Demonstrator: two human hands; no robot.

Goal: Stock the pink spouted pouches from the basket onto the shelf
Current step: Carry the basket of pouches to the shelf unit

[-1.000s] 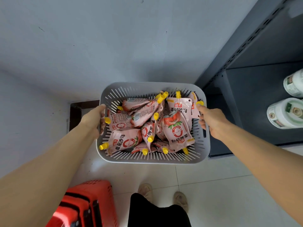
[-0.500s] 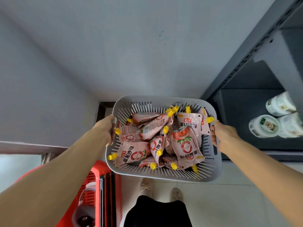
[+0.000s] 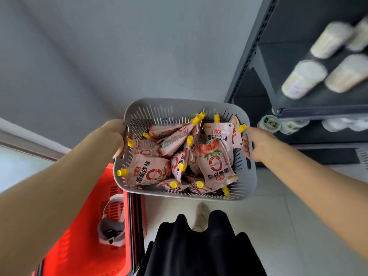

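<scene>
In basket (image 3: pixel 185 108) — pink pouches (image 3: pixel 216 166) (yellow-capped)

Pale tubs (image 3: pixel 304 79) crowd the shelf (image 3: pixel 278 56); its left end lies open.

Pouches (image 3: pixel 214 164) lie heaped in the basket (image 3: pixel 185 103), the shelf (image 3: pixel 318 100) to its right, a crate (image 3: pixel 79 246) lower left.

One grey basket (image 3: pixel 185 103), about twelve pouches (image 3: pixel 215 164)
</scene>
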